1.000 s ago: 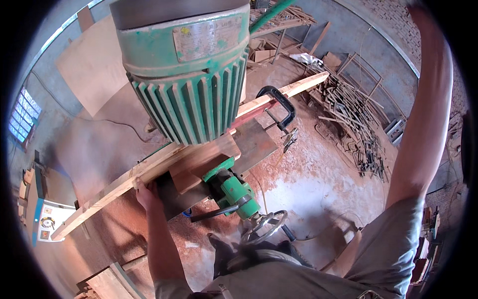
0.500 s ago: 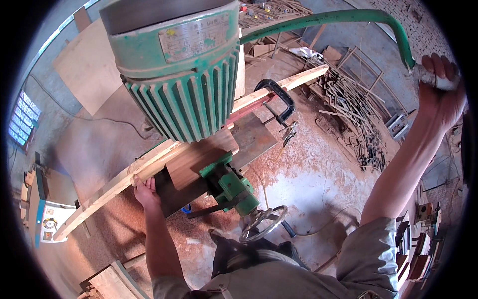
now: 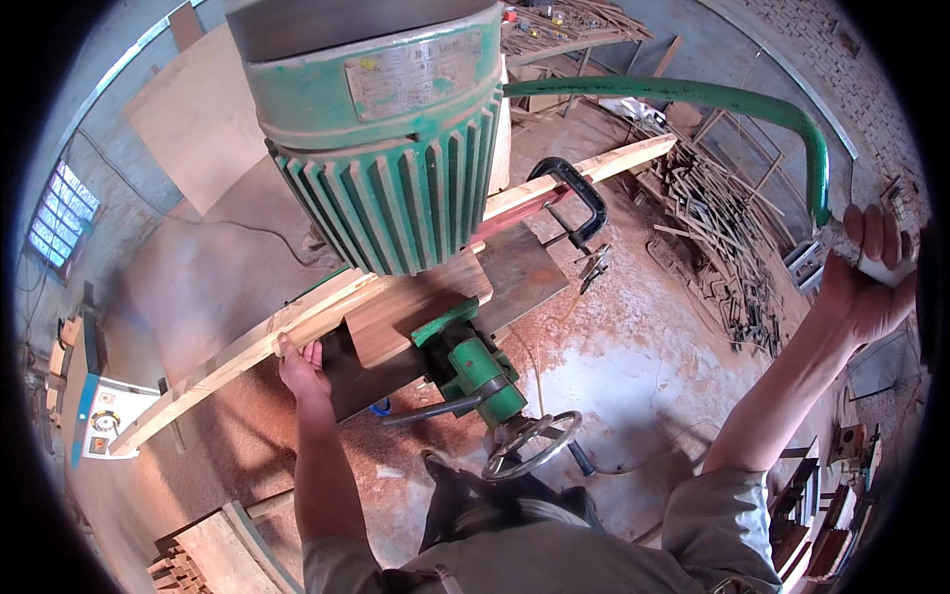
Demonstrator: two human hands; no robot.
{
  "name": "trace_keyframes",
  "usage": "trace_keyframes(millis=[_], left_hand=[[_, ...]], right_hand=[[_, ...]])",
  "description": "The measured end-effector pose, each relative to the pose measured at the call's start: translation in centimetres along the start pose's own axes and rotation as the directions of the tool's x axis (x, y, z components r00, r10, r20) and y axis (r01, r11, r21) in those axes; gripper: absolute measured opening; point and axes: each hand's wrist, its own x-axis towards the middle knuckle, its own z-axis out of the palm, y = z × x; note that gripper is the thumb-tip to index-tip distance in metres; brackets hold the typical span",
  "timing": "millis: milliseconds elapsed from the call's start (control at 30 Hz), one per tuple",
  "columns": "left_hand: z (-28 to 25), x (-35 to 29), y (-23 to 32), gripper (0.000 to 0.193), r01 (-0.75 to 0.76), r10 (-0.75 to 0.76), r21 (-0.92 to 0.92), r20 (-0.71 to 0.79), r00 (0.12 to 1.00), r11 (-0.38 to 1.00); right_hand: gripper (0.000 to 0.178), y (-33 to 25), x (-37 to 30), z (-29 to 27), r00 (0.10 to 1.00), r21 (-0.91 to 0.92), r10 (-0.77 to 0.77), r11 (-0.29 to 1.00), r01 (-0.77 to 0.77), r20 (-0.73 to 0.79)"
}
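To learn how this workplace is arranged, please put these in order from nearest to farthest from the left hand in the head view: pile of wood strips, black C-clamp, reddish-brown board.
From the left hand:
1. Reddish-brown board: just to its right, below the motor.
2. Black C-clamp: farther right, on the long beam.
3. Pile of wood strips: farthest right, on the floor.

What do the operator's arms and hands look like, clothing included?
Left hand and right hand: both bare, no gloves. Loose, plain grey short sleeves, creased on the right, leave the forearms uncovered. No watch, wristband or cable visible on either arm; rings are too small to tell.
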Motion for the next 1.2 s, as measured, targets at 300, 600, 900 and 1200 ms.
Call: trace_keyframes(millis=[300,600,900,1200], left_hand=[[-0.2,0.1,0.0,0.046,0.004,-0.004,0.015,0.000,1.000,1.000],[0.1,0.0,0.0,0.047,0.006,-0.007,0.017,0.014,1.000,1.000],[-0.2,0.4,-0.3,0.046,0.004,-0.004,0.018,0.018,1.000,1.000],[-0.1,-0.2,0.1,0.047,0.003,-0.003,0.002,0.008,1.000,1.000]], right_hand=[[0.035,1.1,-4.9,-3.1,0.997,-0.024,-0.083,0.996,0.083,-0.005],[0.033,1.7,-11.2,-5.3,0.997,-0.066,-0.080,0.995,0.078,-0.021],[0.032,1.7,-17.9,-8.4,0.996,-0.144,0.083,0.986,-0.088,-0.041],[0.033,2.1,-25.0,-12.7,0.958,-0.195,0.231,0.945,-0.263,-0.170]])
